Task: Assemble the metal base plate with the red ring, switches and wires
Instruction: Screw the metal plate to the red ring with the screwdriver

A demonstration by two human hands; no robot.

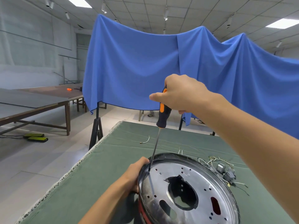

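On the green-covered table (pixel 103 172), the left hand (pixel 134 173) is seen at about 9 o'clock on the metal base plate (pixel 186 188), fingers curled over the rim and gripping it. The plate is held tilted toward the camera at the near edge of the table, with the red ring (pixel 143 212) showing beneath its lower-left rim. The screwdriver (pixel 161 117) is noted above, its long axis running steeply from the handle at 12 o'clock down to the tip, which meets the plate face just inside the rim, close beside the left thumb. The handle is wrapped by the right hand (pixel 181 92), fingers closed around it, thumb extended toward 9 o'clock. It cannot be confirmed whether a screw sits under the tip. The left hand is judged the nearer to the working point; any slip of the blade would be directed toward it. The switches and wires (pixel 224 172) lie loose at 3 o'clock, just beside the plate, not yet fitted. A stray wire (pixel 145 140) lies apart at 12 o'clock.
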